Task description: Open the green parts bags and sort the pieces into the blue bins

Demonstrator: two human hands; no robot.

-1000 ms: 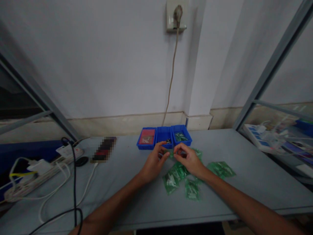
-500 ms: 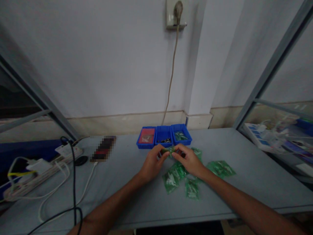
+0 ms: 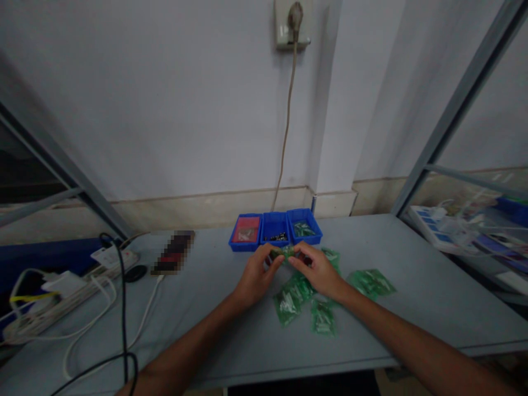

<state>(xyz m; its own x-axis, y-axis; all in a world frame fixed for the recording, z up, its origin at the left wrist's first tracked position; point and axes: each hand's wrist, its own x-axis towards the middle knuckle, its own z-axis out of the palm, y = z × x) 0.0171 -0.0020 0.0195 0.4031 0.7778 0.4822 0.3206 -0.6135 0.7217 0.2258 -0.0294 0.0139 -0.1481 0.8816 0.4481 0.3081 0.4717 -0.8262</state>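
My left hand (image 3: 256, 275) and my right hand (image 3: 319, 270) meet just in front of three small blue bins (image 3: 275, 230). Both pinch one small green plastic bag (image 3: 284, 252) between fingertips, the left at its left end, the right at its right end. Several more green bags (image 3: 293, 296) with small parts lie on the grey table (image 3: 412, 308) under and beside my right wrist. The left bin holds a red bag, the middle one dark small parts, the right one green bags.
A pixelated dark object (image 3: 173, 253) lies left of the bins. Power strips with white and black cables (image 3: 82, 286) crowd the table's left end. A cord runs up the wall to a socket (image 3: 291, 25). Metal frame posts stand at both sides; another power strip (image 3: 437, 228) sits at right.
My hands closed together on the small green bag; a second ago their fingertips were slightly apart. The view drifted a little.
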